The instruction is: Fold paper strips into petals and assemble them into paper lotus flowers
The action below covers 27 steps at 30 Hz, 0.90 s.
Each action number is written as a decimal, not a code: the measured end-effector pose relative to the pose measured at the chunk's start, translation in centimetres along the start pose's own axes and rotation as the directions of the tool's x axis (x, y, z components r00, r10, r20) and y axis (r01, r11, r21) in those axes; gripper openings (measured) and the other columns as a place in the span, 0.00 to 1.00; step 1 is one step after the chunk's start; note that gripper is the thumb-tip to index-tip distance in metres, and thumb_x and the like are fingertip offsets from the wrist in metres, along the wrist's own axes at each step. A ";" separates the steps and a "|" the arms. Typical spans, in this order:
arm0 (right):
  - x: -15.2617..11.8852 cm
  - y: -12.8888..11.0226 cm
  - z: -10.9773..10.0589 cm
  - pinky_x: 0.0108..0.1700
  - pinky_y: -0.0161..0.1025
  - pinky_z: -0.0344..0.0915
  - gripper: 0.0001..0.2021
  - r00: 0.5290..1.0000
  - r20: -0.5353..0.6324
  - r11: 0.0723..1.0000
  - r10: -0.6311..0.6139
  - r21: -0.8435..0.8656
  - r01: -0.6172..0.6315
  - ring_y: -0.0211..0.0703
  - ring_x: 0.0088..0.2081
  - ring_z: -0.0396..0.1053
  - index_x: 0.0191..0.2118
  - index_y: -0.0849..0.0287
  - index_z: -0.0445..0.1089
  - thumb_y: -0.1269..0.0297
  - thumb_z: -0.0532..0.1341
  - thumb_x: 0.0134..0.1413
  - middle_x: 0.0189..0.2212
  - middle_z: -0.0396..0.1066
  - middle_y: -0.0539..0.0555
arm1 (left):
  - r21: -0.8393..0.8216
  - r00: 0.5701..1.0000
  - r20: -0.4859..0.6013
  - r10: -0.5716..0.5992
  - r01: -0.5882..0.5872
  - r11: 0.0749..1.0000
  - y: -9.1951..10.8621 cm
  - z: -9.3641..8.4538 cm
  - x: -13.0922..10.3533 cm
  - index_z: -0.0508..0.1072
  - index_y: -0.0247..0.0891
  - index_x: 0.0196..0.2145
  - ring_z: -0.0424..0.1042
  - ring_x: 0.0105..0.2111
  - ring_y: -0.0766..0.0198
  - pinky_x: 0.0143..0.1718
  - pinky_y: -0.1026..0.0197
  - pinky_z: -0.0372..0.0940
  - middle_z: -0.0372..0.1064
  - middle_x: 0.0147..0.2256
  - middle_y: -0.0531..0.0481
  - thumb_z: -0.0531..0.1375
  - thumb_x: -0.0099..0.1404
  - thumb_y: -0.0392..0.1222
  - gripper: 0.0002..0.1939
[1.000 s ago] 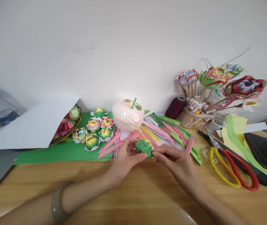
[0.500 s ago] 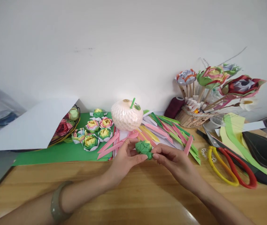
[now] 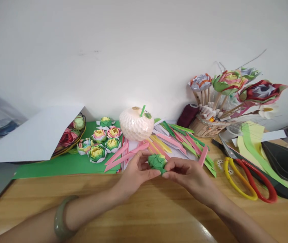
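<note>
A small green paper flower (image 3: 157, 161) with a yellow centre is held between both hands above the front edge of the paper pile. My left hand (image 3: 138, 170) wraps its fingers and thumb round the flower's left side and underside. The thumb and forefinger of my right hand (image 3: 184, 170) pinch its lower right edge. Just behind my hands lie folded pink paper strips (image 3: 118, 160), with yellow and green ones to the right. Several finished paper flowers (image 3: 97, 153) sit on green paper (image 3: 45, 171) to the left.
A white textured ball-shaped object (image 3: 136, 125) stands behind the hands. Scissors (image 3: 250, 180) with yellow and red handles lie right. A basket (image 3: 204, 127) of stemmed paper flowers, a dark thread spool (image 3: 188, 114) and a white sheet (image 3: 37, 135) stand or lie around.
The green flower has shifted slightly right and turned a little in my fingers. My right finger and thumb have closed further over its right edge.
</note>
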State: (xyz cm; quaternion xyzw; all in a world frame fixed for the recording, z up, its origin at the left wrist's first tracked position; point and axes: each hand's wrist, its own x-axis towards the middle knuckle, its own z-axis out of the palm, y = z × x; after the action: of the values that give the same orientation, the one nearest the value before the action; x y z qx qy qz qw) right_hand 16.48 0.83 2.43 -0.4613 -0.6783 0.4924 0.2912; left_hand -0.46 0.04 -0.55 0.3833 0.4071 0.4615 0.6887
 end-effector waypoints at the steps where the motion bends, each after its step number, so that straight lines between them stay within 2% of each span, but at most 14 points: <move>1: 0.0 -0.1 -0.1 0.26 0.33 0.58 0.16 1.000 0.005 1.000 -0.011 -0.016 0.011 0.36 0.24 0.61 0.23 0.59 0.67 0.50 0.61 0.47 0.20 0.64 0.48 | 0.001 1.000 -0.006 0.001 -0.001 1.000 0.0 0.0 0.0 0.63 0.38 0.38 0.69 0.39 0.63 0.43 0.58 0.61 0.69 0.37 0.50 0.67 0.47 0.35 0.22; 6: -0.2 -0.2 -0.4 0.28 0.34 0.58 0.12 0.997 0.016 0.993 -0.080 -0.084 0.081 0.37 0.26 0.62 0.24 0.58 0.69 0.56 0.58 0.52 0.22 0.66 0.49 | 0.015 0.999 -0.034 0.011 -0.010 1.000 0.0 -0.1 0.2 0.63 0.38 0.39 0.68 0.40 0.62 0.43 0.57 0.61 0.69 0.38 0.50 0.67 0.47 0.36 0.22; 9: -0.1 -0.1 -0.5 0.27 0.34 0.57 0.12 0.997 -0.004 0.992 -0.075 -0.099 0.074 0.37 0.25 0.61 0.23 0.58 0.69 0.56 0.61 0.49 0.20 0.66 0.48 | 0.020 1.000 -0.020 0.007 -0.007 1.000 -0.1 -0.1 0.1 0.64 0.38 0.38 0.69 0.39 0.61 0.43 0.57 0.61 0.69 0.38 0.50 0.67 0.46 0.35 0.22; 16: 0.1 0.4 -0.2 0.24 0.33 0.55 0.13 0.998 -0.033 0.999 0.045 -0.001 -0.045 0.34 0.21 0.59 0.19 0.60 0.69 0.55 0.66 0.40 0.17 0.64 0.47 | 0.032 1.000 0.021 0.005 -0.006 0.999 -0.1 0.0 0.0 0.64 0.38 0.38 0.69 0.41 0.62 0.45 0.57 0.60 0.70 0.38 0.50 0.67 0.47 0.34 0.20; 19: 0.2 0.5 -0.1 0.24 0.33 0.56 0.13 0.998 -0.048 0.998 0.051 0.029 -0.050 0.34 0.21 0.59 0.19 0.60 0.69 0.56 0.67 0.38 0.16 0.64 0.46 | 0.030 1.000 0.029 0.008 -0.009 1.000 -0.1 -0.1 0.1 0.65 0.38 0.38 0.69 0.41 0.61 0.45 0.56 0.60 0.70 0.37 0.50 0.67 0.48 0.34 0.20; 24: 0.2 0.2 -0.7 0.29 0.35 0.62 0.10 0.999 0.004 0.998 0.032 0.053 -0.032 0.37 0.26 0.65 0.25 0.59 0.74 0.57 0.64 0.44 0.22 0.70 0.49 | 0.025 1.000 0.024 -0.003 0.003 1.000 0.1 0.0 0.0 0.65 0.38 0.39 0.69 0.41 0.60 0.45 0.56 0.61 0.71 0.38 0.49 0.66 0.50 0.36 0.19; 27: 0.1 0.0 -1.0 0.30 0.35 0.63 0.09 0.999 0.014 0.999 0.039 0.022 -0.039 0.38 0.26 0.66 0.26 0.59 0.74 0.59 0.62 0.47 0.22 0.70 0.50 | 0.006 0.999 0.027 -0.022 0.022 1.000 0.2 0.0 -0.1 0.65 0.38 0.39 0.69 0.43 0.60 0.45 0.56 0.61 0.72 0.40 0.48 0.65 0.50 0.37 0.19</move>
State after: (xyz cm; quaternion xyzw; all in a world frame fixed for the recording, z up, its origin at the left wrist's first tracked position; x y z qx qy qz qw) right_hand 17.26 1.31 2.76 -0.4680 -0.6655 0.5085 0.2820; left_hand -0.51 -0.04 -0.38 0.3872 0.4032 0.4475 0.6981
